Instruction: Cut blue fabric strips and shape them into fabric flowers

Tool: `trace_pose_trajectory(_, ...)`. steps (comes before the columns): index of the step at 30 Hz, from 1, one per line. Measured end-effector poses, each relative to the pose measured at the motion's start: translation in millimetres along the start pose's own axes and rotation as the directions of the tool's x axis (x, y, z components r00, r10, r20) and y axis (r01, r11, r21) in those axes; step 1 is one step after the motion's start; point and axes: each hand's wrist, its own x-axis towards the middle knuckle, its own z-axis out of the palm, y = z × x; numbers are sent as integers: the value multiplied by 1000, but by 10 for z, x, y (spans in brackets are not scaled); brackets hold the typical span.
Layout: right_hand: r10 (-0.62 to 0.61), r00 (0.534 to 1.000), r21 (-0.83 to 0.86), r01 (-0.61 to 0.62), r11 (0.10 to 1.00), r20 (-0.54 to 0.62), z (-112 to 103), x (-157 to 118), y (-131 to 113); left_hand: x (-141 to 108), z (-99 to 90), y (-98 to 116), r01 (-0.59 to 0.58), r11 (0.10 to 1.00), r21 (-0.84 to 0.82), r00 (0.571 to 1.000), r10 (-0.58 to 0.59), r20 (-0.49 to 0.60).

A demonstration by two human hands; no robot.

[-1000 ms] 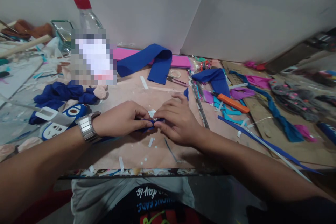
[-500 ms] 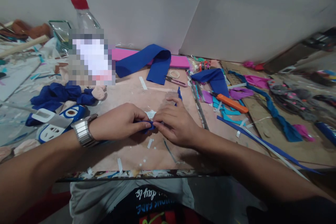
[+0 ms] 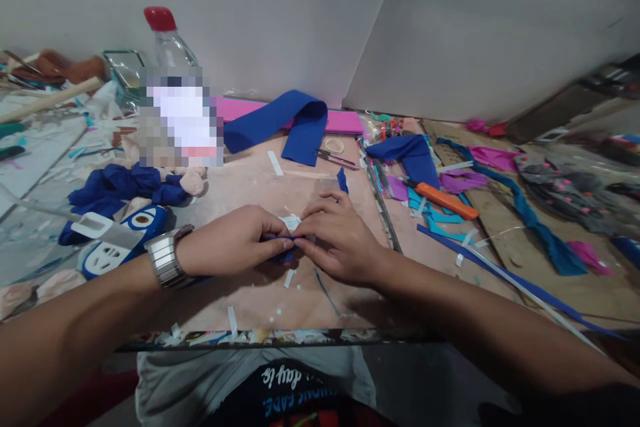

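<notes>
The bench spreads out around the cloth, a small blue piece held between the hands; whether it touches the bench I cannot tell. Cardboard lies well to the right of the cloth, with a teal strip across it. The bottle, red-capped and partly masked, stands beyond the cloth and to its left. Beyond the cloth lies a folded blue band, over a pink one. The left hand meets the cloth from the left, pinching it between thumb and fingers; the right hand comes from the right and pinches it too, close against the other. Left of the cloth are a blue bunch and, just nearer, the power strip. The orange cutter lies to its right. Snips and a tape ring lie together beyond the cloth, slightly right. A white scrap lies just on its near side
</notes>
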Motion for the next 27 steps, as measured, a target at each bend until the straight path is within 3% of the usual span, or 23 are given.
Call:
trace_pose_trajectory(8,-51,996,-43,48,998,-71,-15,4,-12,20,8,-70,-61,992,-107,997,66,44)
trace_pose_trajectory(14,-87,992,-45,84,995,-86,-21,9,-6,43,3,-76,-33,967,-252,995,55,81)
trace_pose_trajectory(23,-101,992,-67,95,993,-80,-34,20,-15,38,-8,-66,-67,960,-270,996,80,36)
trace_pose_trajectory(27,-61,996,-60,57,997,-69,-20,18,-10,49,6,-96,-39,981,-192,999,34,-31)
